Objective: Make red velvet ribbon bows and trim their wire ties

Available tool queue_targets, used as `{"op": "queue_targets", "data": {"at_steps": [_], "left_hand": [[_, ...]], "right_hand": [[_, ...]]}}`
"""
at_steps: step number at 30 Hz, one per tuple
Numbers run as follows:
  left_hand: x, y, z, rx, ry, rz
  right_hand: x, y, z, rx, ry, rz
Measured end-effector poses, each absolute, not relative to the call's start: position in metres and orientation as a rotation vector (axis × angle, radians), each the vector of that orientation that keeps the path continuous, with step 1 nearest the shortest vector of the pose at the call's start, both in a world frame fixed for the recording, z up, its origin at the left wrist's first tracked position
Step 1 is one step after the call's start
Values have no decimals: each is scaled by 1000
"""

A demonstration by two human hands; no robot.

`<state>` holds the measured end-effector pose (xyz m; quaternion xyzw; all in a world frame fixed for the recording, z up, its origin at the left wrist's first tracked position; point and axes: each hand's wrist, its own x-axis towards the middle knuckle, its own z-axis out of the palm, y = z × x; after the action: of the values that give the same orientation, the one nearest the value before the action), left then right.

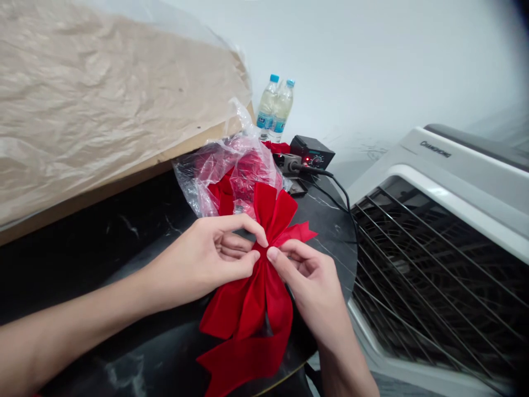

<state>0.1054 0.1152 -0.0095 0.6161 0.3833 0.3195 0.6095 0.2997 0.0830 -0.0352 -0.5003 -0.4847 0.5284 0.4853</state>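
Note:
A red ribbon bow [250, 314] with several loops and notched tails is held above the dark marbled table, pinched at its centre. My left hand [210, 253] comes in from the left, thumb and forefinger closed on the gathered middle of the bow. From the right, my right hand [312, 275] grips the same knot, its thumb on top and its fingers curled behind. Two loops point away from me, and longer loops and a tail hang towards me. Just behind the bow lies a clear plastic bag [239, 165] with red material inside.
Two bottles [275, 107] with blue caps stand at the back. Beside them sits a black control box [313, 151] with a red light and a cable. A plastic-wrapped board [124, 94] leans at the left. To the right is a white air cooler [413, 165].

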Motion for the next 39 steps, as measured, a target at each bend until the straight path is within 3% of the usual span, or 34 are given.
{"op": "queue_targets", "data": {"at_steps": [8,11,14,21,29,39], "left_hand": [[109,118,-11,1374,876,730],[108,121,-12,1371,875,720],[105,124,-13,1393,890,758],[102,130,-14,1440,944,801],[100,135,-15,1472,1010,820],[99,138,-19,1427,1071,788]], "right_hand": [[300,80,-32,-1265,-1251,1226],[316,94,-26,-1362,-1318,1062],[340,134,-22,-1405,-1344,885],[367,259,-36,-1498,-1223,1075],[376,318,-58,-1342,-1136,666],[387,300,-46,-1346,-1296,210]]}}
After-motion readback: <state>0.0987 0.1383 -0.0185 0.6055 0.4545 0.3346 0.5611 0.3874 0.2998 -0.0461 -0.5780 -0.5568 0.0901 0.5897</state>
